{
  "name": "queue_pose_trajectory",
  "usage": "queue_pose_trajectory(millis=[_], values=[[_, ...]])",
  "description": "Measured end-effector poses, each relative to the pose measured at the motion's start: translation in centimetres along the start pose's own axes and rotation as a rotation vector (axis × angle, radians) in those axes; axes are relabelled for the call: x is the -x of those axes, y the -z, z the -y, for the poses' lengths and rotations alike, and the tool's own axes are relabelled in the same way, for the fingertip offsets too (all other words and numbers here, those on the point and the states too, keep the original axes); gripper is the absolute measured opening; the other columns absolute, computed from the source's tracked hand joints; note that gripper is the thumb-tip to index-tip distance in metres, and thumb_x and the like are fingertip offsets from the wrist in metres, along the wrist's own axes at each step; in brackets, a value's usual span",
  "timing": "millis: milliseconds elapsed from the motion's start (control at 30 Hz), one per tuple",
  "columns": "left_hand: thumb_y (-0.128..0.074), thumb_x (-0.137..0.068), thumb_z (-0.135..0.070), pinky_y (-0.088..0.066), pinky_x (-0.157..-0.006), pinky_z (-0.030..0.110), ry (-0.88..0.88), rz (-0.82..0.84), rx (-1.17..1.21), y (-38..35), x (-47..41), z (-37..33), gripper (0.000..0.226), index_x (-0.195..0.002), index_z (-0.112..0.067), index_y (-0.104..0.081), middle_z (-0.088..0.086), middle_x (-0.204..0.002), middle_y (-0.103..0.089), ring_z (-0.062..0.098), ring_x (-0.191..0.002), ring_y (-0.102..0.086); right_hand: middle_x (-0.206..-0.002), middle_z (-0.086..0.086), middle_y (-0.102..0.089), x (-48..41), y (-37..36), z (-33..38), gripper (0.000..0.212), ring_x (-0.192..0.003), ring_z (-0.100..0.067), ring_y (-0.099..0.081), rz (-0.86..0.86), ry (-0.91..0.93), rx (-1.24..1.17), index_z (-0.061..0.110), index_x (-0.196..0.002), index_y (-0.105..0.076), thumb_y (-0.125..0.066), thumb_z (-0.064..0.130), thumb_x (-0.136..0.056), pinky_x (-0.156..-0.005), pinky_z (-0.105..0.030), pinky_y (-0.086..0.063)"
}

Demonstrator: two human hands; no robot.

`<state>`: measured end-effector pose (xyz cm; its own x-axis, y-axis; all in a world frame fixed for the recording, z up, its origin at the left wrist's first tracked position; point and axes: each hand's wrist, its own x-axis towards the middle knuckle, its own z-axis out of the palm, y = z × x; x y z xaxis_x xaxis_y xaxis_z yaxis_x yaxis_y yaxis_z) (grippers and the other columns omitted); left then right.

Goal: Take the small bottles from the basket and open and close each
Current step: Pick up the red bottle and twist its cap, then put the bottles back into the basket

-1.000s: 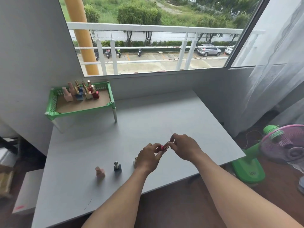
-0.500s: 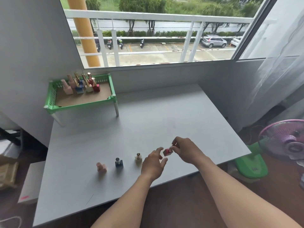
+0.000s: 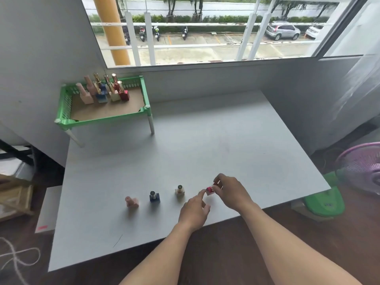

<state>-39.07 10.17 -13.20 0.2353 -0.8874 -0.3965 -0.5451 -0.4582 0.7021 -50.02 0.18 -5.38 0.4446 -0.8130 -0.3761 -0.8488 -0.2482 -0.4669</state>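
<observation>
Down from mid-air, the right hand (image 3: pixel 231 192) now pinches the red bottle (image 3: pixel 209 190) onto the table (image 3: pixel 205 140) beside a row of three bottles (image 3: pixel 154 197), the left hand (image 3: pixel 194 212) touching it with a straight forefinger, while several more wait in the green basket (image 3: pixel 102 118), so most of the job looks undone.
</observation>
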Motion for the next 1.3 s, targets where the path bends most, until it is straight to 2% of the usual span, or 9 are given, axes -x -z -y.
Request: queue_pose_trajectory(millis=[100,267,467,667,833,967,1067,1167,1300], values=[[-0.047,-0.094,-0.033,-0.050,-0.087,0.037,0.013,0.015,0.013,0.2,-0.4,0.2,0.055,-0.146,-0.037,-0.029,-0.009,-0.104,-0.067,0.019,-0.102,-0.061,-0.069,0.022,-0.059,-0.7,-0.6,0.1,0.017,-0.076,-0.011,-0.060,-0.006,0.004,-0.006,0.018,-0.106,-0.058,-0.055,0.030,-0.094,-0.065,-0.028,-0.047],[-0.047,-0.095,-0.034,-0.050,-0.085,0.036,0.033,0.034,0.022,0.2,-1.0,0.4,0.056,-0.148,-0.037,-0.027,-0.007,-0.102,-0.068,0.018,-0.102,-0.061,-0.091,0.007,-0.069,-1.4,-1.4,0.0,0.019,-0.085,-0.017,-0.064,-0.017,-0.011,-0.021,0.020,-0.107,-0.058,-0.055,0.034,-0.093,-0.074,-0.035,-0.052],[-0.047,-0.094,-0.035,-0.051,-0.078,0.035,0.040,0.033,0.056,-0.1,-1.0,0.6,0.055,-0.146,-0.042,-0.028,-0.011,-0.089,-0.066,0.015,-0.092,-0.062,-0.087,0.009,-0.066,-1.6,-2.3,-0.5,0.018,-0.080,-0.012,-0.063,-0.023,-0.031,-0.097,0.023,-0.105,-0.058,-0.055,0.035,-0.093,-0.073,-0.035,-0.053],[-0.047,-0.094,-0.039,-0.050,-0.076,0.033,0.047,0.037,0.049,-0.1,-0.9,0.6,0.049,-0.141,-0.042,-0.033,-0.015,-0.087,-0.063,0.015,-0.094,-0.063,-0.081,0.016,-0.063,-1.2,-2.5,-0.8,0.025,-0.077,-0.007,-0.062,-0.019,-0.029,-0.116,0.028,-0.113,-0.044,-0.054,0.040,-0.093,-0.066,-0.029,-0.046],[-0.046,-0.095,-0.040,-0.049,-0.082,0.033,0.054,-0.004,0.004,0.5,-0.3,0.6,0.028,-0.118,-0.028,-0.055,-0.009,-0.099,-0.069,0.016,-0.097,-0.062,-0.084,0.009,-0.064,-0.7,-2.1,-0.9,0.018,-0.076,-0.016,-0.061,-0.091,-0.057,-0.025,0.025,-0.101,-0.045,-0.045,0.042,-0.096,-0.064,-0.032,-0.043],[-0.046,-0.095,-0.037,-0.049,-0.077,0.034,0.030,-0.063,-0.032,1.3,0.5,0.2,0.020,-0.098,-0.023,-0.060,-0.003,-0.094,-0.069,0.020,-0.089,-0.062,-0.081,0.011,-0.057,0.1,-2.2,-0.6,0.018,-0.072,-0.014,-0.055,-0.177,-0.076,-0.020,0.023,-0.088,-0.050,-0.043,0.038,-0.096,-0.060,-0.032,-0.039],[-0.048,-0.095,-0.038,-0.046,-0.073,0.032,0.027,-0.125,-0.052,2.2,1.4,0.2,0.018,-0.093,-0.025,-0.060,-0.004,-0.089,-0.068,0.020,-0.082,-0.060,-0.079,0.013,-0.056,1.1,-2.7,0.2,0.021,-0.075,-0.016,-0.058,-0.162,-0.058,-0.001,0.023,-0.089,-0.052,-0.043,0.041,-0.096,-0.060,-0.030,-0.040],[-0.049,-0.094,-0.037,-0.049,-0.077,0.034,0.026,-0.160,-0.070,3.2,2.6,1.0,0.018,-0.092,-0.025,-0.061,-0.004,-0.089,-0.069,0.022,-0.087,-0.062,-0.083,0.007,-0.063,1.9,-3.5,1.4,0.020,-0.078,-0.019,-0.061,-0.140,-0.023,0.001,0.022,-0.090,-0.053,-0.041,0.037,-0.095,-0.064,-0.032,-0.046],[-0.048,-0.094,-0.037,-0.047,-0.070,0.031,0.052,-0.207,-0.105,4.5,4.7,3.3,0.018,-0.094,-0.025,-0.061,-0.005,-0.088,-0.070,0.020,-0.084,-0.064,-0.083,0.003,-0.062,2.8,-5.0,3.6,0.021,-0.084,-0.019,-0.058,-0.087,0.049,-0.014,0.022,-0.086,-0.052,-0.041,0.038,-0.095,-0.063,-0.031,-0.040]])
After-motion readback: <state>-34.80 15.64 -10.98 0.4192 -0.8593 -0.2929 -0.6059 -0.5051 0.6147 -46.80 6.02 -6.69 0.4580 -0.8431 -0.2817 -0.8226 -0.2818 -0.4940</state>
